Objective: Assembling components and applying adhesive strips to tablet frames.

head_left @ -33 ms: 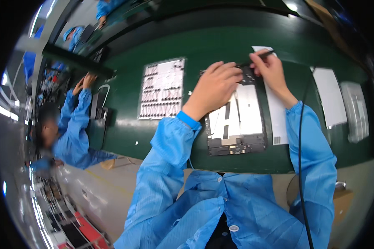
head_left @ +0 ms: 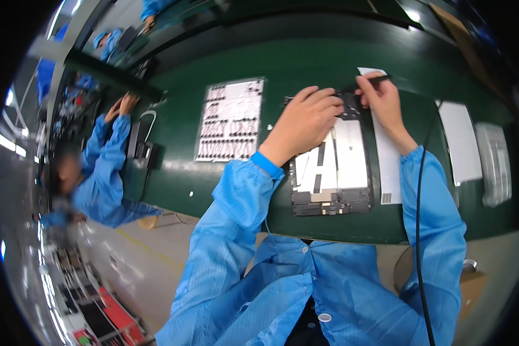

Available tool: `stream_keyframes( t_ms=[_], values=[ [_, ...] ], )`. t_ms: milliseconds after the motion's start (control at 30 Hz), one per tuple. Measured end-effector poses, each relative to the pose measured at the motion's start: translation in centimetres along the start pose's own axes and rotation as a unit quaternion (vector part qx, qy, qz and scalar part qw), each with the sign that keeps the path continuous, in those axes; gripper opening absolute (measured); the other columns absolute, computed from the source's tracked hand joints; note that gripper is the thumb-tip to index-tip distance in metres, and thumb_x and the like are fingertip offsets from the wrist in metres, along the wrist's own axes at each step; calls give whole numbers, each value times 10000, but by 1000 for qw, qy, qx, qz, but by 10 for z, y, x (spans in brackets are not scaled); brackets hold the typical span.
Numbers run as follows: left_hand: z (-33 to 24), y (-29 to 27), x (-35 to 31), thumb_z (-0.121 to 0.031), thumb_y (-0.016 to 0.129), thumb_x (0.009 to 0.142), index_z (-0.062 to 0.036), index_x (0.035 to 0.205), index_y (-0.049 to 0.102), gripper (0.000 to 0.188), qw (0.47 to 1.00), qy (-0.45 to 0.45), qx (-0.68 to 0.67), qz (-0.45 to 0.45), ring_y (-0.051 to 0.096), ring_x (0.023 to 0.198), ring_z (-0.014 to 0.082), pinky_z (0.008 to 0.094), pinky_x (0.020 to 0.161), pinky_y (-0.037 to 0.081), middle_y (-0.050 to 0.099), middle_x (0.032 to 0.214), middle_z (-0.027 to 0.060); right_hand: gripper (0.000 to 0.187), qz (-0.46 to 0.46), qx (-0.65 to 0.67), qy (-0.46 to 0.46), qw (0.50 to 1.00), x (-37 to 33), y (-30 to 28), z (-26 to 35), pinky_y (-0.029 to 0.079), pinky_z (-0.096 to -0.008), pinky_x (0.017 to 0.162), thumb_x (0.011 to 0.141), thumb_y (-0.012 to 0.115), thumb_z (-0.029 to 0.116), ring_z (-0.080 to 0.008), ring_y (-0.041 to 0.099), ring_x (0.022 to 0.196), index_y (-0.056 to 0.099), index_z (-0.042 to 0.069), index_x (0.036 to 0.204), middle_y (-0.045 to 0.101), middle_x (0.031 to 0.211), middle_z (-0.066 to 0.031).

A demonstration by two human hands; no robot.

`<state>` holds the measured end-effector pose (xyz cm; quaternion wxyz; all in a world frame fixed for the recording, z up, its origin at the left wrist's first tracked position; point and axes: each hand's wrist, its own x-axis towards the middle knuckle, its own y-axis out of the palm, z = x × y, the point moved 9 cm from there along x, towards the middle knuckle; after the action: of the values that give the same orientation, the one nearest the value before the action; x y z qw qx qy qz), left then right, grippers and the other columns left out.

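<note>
An opened tablet [head_left: 352, 155] lies on the green bench, showing silvery battery panels and dark circuit parts along both ends. My left hand [head_left: 308, 120] rests over its far left part, fingers bent and close together; the fingertips reach the dark far end, and what they pinch, if anything, is hidden. A blue band [head_left: 267, 165] circles my left wrist. At the far right corner of the tablet, my right hand [head_left: 383, 106] is closed on a slim black pen-like tool [head_left: 380, 79]. The tool's working end cannot be made out.
Left of the tablet lies a white sheet [head_left: 216, 134] with rows of small black-ended parts. A long white strip [head_left: 390, 173], a white panel [head_left: 462, 144] and a clear plastic package [head_left: 495, 164] are to the right. A black cable [head_left: 419, 230] crosses my right sleeve. A co-worker [head_left: 104, 173] sits at left.
The whole view has shifted slightly, so the bench items appear a little farther right. Both hands keep nearly the same places on the tablet, and the black tool stays in my right hand.
</note>
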<state>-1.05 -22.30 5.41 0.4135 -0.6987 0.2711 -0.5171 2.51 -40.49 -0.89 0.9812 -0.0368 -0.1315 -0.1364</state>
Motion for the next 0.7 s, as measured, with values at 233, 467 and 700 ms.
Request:
stream_keyframes(
  t_ms=[233,467,700],
  values=[
    [60,-51,-39,-192,682,899,-98,1079,698,204,990,-129,-27,-56,641,1037,300,430,922,492,687,1082,91,222,-39,24,-65,997,-10,-4,19,428,-205,561,1038,579,216,-58,552,640,635,38,1158,714,934,-87],
    [185,-69,-120,-233,766,812,-93,874,721,159,915,-364,34,-172,662,874,306,439,755,528,682,906,90,203,101,-51,-131,985,-29,50,68,435,-193,617,1070,499,165,-58,551,669,625,36,1162,726,979,-82],
    [206,-51,-121,-207,688,867,-76,858,725,137,901,-411,55,-127,662,886,315,455,791,526,684,902,101,208,210,-49,-112,970,-24,132,97,449,-195,619,1058,520,184,-57,580,677,615,52,1187,731,982,-61]
  ],
)
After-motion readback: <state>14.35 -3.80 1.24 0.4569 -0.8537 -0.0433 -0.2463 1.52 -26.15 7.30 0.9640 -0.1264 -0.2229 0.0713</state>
